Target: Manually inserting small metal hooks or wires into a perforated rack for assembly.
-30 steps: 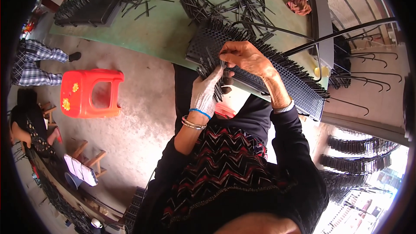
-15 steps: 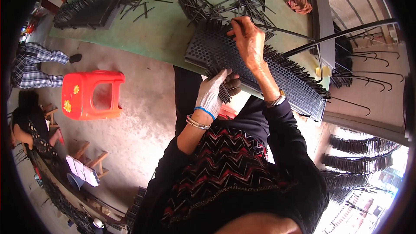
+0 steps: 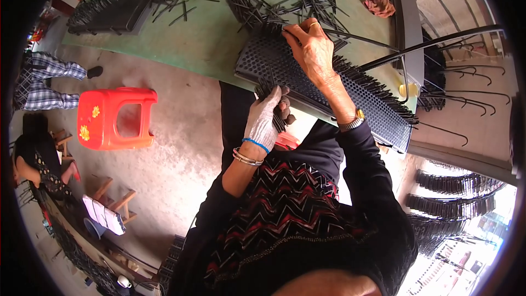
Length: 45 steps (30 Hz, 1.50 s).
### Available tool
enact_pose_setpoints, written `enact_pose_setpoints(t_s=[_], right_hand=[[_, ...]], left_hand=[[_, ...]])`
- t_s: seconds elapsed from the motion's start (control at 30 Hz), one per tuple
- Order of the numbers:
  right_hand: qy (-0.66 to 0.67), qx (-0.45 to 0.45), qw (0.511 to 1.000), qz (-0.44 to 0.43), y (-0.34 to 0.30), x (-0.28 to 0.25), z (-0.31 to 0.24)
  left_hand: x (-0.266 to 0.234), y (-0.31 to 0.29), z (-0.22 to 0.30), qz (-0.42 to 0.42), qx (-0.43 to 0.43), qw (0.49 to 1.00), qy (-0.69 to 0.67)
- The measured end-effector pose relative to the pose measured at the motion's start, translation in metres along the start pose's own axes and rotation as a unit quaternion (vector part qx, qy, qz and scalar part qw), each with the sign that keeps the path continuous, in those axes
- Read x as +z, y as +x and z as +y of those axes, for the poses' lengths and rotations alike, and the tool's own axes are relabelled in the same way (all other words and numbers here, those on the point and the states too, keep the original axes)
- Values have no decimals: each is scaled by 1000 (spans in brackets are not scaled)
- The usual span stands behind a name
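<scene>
Along the green table's near edge I count one perforated black board and, just in front of it, one bundle of black sticks, too packed to count, with the gloved left hand's fingers curled around it. On my feed the right arm reaches across the board, the right hand arched over its far side, thumb and index tips close, but can't tell if they're pinching a stick.

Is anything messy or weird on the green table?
Yes, the loose black sticks look messy: they lie jumbled on the green table, pointing every which way, while other sticks stand lined up in the holey block.
</scene>
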State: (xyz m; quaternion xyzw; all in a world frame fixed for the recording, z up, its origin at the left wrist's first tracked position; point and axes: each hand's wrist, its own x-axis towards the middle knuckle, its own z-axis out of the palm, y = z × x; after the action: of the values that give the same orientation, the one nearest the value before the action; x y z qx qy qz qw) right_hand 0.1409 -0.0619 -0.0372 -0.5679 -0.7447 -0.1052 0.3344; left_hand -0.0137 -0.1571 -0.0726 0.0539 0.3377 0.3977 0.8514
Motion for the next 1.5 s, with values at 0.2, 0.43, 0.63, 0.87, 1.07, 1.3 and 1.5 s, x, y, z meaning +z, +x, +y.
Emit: enact_pose_setpoints(t_s=[0.2, 0.43, 0.63, 0.87, 1.07, 1.3, 1.5], right_hand=[[-73, -34, 997, 7, 7, 5, 3], [-58, -27, 997, -32, 6, 3, 5], [-108, -51, 992, -34, 9, 4, 6], [-132, -35, 990, -20, 2, 11, 1], [-150, -40, 988, -19, -1, 20, 4], [-92, -11, 996, 10, -5, 22, 2], [-14, 3, 999, 35, -7, 18, 6]], left_hand=[[2, -3, 4, -26, 8, 1000, 15], [12, -10, 6, 12, 3, 999, 49], [5, -6, 0, -29, -1, 999, 46], [1, -6, -1, -50, -7, 999, 15], [8, -7, -4, -39, -9, 999, 33], [-3, -4, -4, -60, -24, 998, 6], [1, -4, -9, -78, -18, 997, 17]])
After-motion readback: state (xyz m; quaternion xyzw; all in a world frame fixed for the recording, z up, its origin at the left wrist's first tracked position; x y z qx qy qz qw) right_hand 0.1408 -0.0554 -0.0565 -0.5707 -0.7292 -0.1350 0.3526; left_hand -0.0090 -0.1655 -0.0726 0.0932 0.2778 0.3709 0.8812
